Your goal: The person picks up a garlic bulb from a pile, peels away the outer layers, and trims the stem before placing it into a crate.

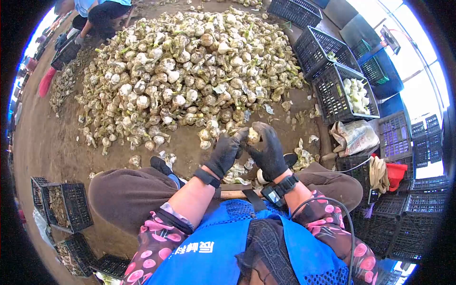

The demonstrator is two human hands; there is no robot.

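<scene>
Both hands wear dark gloves and meet in front of the large heap of garlic bulbs [190, 71]. My right hand [269, 151] has its fingers wrapped round one garlic bulb [253, 137]. Against the same bulb, my left hand [225, 153] is closed, its fingertips touching the bulb's left side; whether it also holds a tool is hidden. Loose peelings [236, 174] lie on the ground below the hands, between the legs.
A black crate [338, 102] at the right holds pale bulbs. Beside it lie a sack [356, 137], beige gloves [378, 175] and a red cloth [395, 175]. More crates [67, 209] stand at the left. Another person [102, 16] crouches at the upper left.
</scene>
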